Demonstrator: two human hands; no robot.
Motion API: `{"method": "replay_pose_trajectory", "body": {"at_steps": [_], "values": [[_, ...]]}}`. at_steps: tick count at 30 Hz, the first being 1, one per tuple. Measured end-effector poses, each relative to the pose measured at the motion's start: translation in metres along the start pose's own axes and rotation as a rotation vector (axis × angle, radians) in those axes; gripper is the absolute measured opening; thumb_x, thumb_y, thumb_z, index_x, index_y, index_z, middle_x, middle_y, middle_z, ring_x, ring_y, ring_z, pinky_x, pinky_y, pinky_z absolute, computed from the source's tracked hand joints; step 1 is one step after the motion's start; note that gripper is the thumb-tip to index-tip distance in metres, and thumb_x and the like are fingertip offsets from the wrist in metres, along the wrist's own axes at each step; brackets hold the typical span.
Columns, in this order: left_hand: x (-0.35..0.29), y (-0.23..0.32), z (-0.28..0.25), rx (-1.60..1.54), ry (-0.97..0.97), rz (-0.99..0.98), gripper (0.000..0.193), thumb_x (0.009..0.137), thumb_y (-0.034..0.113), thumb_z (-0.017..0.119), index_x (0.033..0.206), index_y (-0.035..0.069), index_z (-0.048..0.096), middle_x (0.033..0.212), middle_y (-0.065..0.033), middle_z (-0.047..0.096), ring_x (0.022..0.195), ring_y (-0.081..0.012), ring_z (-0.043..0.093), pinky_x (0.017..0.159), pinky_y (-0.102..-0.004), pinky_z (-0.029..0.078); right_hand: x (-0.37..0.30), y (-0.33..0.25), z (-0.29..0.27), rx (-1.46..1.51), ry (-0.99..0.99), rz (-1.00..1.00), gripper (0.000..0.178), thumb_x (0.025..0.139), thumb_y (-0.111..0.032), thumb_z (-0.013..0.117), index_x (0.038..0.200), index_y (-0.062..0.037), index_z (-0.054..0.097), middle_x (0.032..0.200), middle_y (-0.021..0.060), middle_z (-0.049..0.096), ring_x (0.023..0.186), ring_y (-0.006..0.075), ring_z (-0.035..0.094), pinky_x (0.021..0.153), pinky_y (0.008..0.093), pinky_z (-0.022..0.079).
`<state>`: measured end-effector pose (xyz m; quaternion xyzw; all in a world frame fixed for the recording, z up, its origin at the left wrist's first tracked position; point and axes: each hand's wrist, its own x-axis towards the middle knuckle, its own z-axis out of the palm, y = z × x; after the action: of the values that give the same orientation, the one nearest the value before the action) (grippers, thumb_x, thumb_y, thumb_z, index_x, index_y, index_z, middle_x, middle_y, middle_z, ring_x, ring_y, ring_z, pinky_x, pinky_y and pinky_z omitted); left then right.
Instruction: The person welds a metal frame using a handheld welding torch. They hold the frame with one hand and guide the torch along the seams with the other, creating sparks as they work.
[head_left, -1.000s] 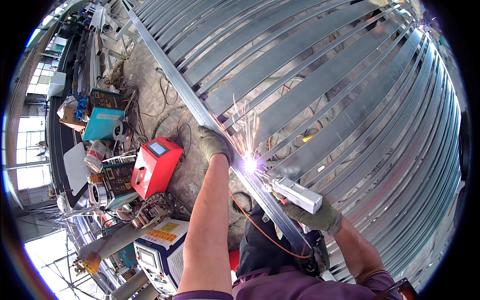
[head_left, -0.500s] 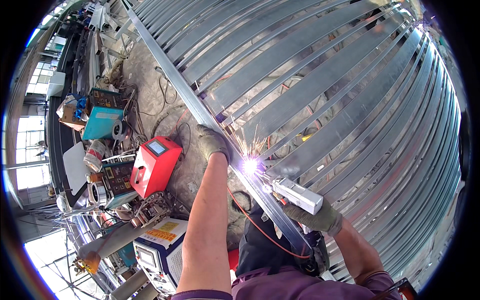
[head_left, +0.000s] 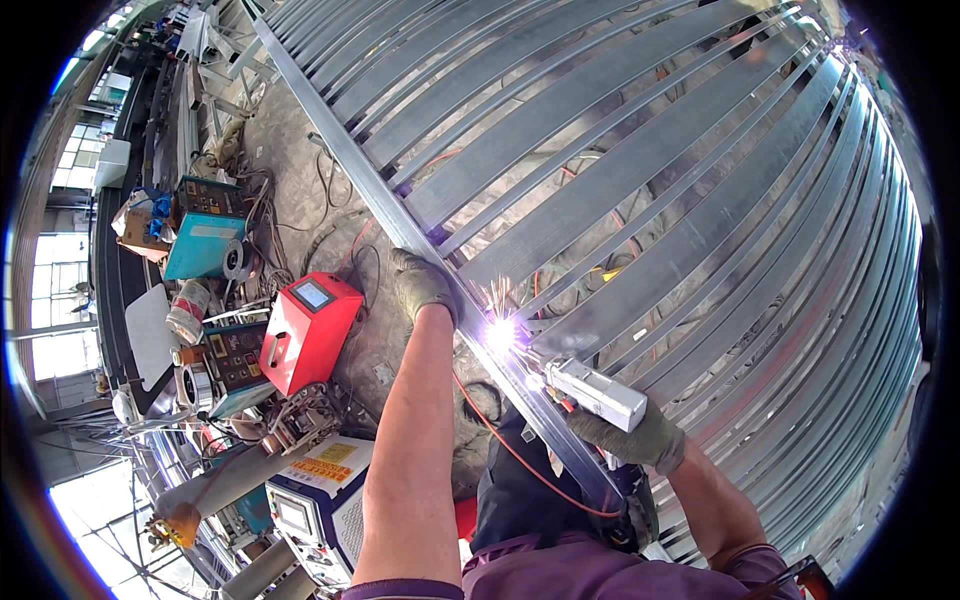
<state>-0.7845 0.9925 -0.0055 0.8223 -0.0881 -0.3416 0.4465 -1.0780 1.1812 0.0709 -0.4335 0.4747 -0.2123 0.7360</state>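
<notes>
My right hand (head_left: 640, 438), in a grey-green work glove, is closed around a light-grey boxy welding gun (head_left: 600, 394). At the gun's tip a white-violet welding arc (head_left: 501, 333) glares, throwing short orange sparks. The glare hides the exact joint, which lies where a long metal rail (head_left: 345, 155) meets the flat metal slats (head_left: 640, 215) on its right. Just up and left of the arc, my gloved left hand (head_left: 424, 286) is wrapped over the rail's edge, its fingertips partly hidden.
Left of the rail stand a red machine with a small screen (head_left: 312, 330), a teal welding machine (head_left: 206, 240) and a white-and-blue cabinet (head_left: 325, 490). An orange-red cable (head_left: 488, 425) passes under the rail near my legs. Several hoses lie on the concrete floor (head_left: 285, 135).
The spark spray has become smaller and shorter. The welding gun has shifted very slightly, with the arc still burning; my left hand has stayed on the rail.
</notes>
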Motion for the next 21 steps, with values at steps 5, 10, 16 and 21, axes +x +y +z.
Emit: {"method": "replay_pose_trajectory", "body": {"at_steps": [5,10,16,21], "values": [[0.004,-0.001,-0.003,0.128,0.024,0.014,0.078,0.109,0.063,0.029,0.130,0.001,0.072,0.124,-0.0155,0.075,0.112,-0.0298,0.070,0.103,-0.0392,0.050,-0.002,-0.003,0.003,0.025,0.033,0.035,0.042,0.092,-0.016,0.085,0.131,-0.0059,0.071,0.122,0.0089,0.077,0.112,0.0153,0.073,0.093,0.0316,0.060],[0.003,-0.001,-0.002,0.065,0.028,-0.030,0.083,0.107,0.068,0.030,0.133,-0.001,0.070,0.128,-0.0176,0.074,0.116,-0.0320,0.069,0.105,-0.0394,0.050,-0.009,0.012,0.001,0.142,-0.001,0.008,0.035,0.095,-0.018,0.082,0.127,-0.0055,0.073,0.120,0.0078,0.078,0.107,0.0169,0.075,0.091,0.0320,0.061],[0.006,-0.002,-0.003,0.071,0.060,-0.050,0.085,0.106,0.071,0.031,0.132,-0.001,0.070,0.130,-0.0182,0.073,0.119,-0.0331,0.068,0.106,-0.0400,0.050,-0.027,-0.011,-0.008,0.126,0.085,0.013,0.039,0.098,-0.015,0.078,0.134,-0.0029,0.070,0.120,0.0071,0.077,0.103,0.0106,0.070,0.088,0.0286,0.058],[0.001,0.000,-0.003,-0.072,-0.009,-0.045,0.085,0.104,0.070,0.040,0.132,-0.004,0.069,0.127,-0.0190,0.073,0.111,-0.0322,0.071,0.099,-0.0407,0.055,-0.040,0.012,-0.017,0.042,0.068,0.009,0.045,0.095,-0.018,0.082,0.136,-0.0028,0.068,0.121,0.0079,0.077,0.105,0.0112,0.068,0.091,0.0305,0.057]]}}
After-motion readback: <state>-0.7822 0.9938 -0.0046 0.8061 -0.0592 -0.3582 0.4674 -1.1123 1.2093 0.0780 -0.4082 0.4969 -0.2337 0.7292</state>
